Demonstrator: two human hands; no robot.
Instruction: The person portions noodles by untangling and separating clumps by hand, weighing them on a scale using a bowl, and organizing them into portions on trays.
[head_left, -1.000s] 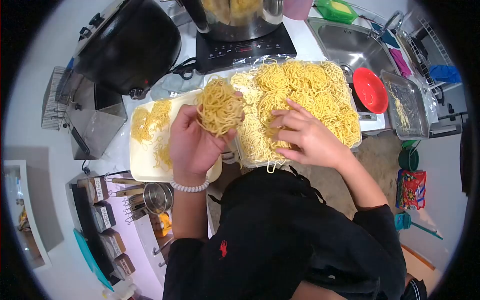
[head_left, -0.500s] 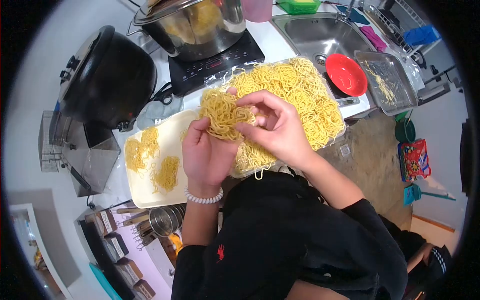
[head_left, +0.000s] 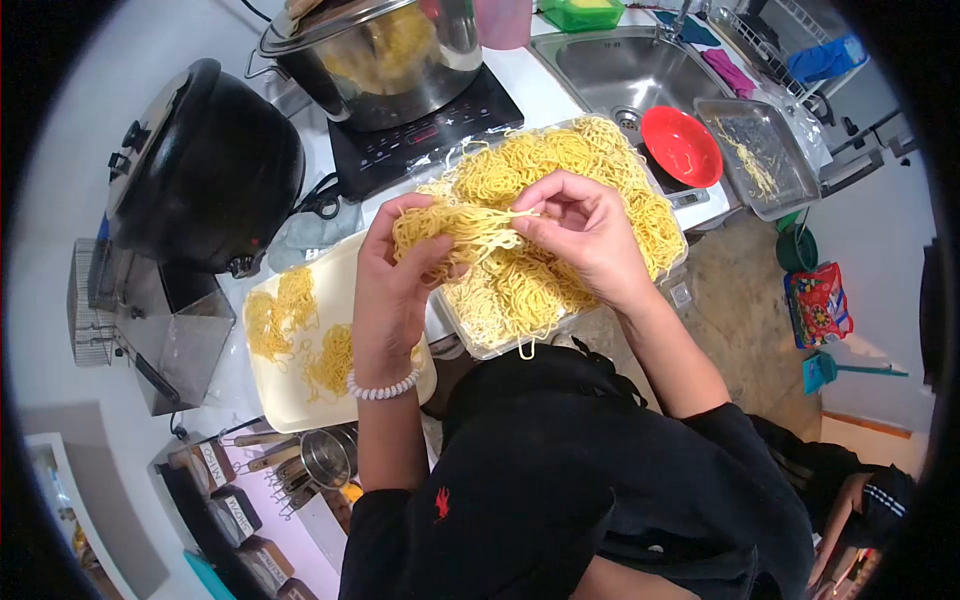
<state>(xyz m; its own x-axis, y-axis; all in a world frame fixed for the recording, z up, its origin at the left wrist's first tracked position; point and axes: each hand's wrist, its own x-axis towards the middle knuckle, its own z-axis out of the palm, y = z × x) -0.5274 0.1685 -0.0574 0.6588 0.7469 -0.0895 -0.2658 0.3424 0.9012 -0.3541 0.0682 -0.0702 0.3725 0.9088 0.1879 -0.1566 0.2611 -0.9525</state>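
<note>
A bundle of yellow noodles (head_left: 437, 232) is gripped in my left hand (head_left: 395, 275), thumb on top. My right hand (head_left: 590, 235) pinches the loose strands at the bundle's right end, which are drawn out between both hands. Below and beyond them lies a large clear tray (head_left: 482, 352) heaped with noodles (head_left: 560, 275). To the left is a cream tray (head_left: 385, 402) that bears several small noodle portions (head_left: 337, 358); my left forearm crosses its right side.
A black cooker (head_left: 205, 165) stands at the left; a steel pot (head_left: 400, 65) sits on an induction hob (head_left: 410, 145). At the right are a red bowl (head_left: 682, 148), a sink (head_left: 640, 70) and a steel tray (head_left: 765, 160). Another person's arm (head_left: 840, 515) shows at lower right.
My right hand has come from the noodle heap to the bundle and pulled strands out rightward. My left hand has turned, thumb now over the bundle. The view has shifted.
</note>
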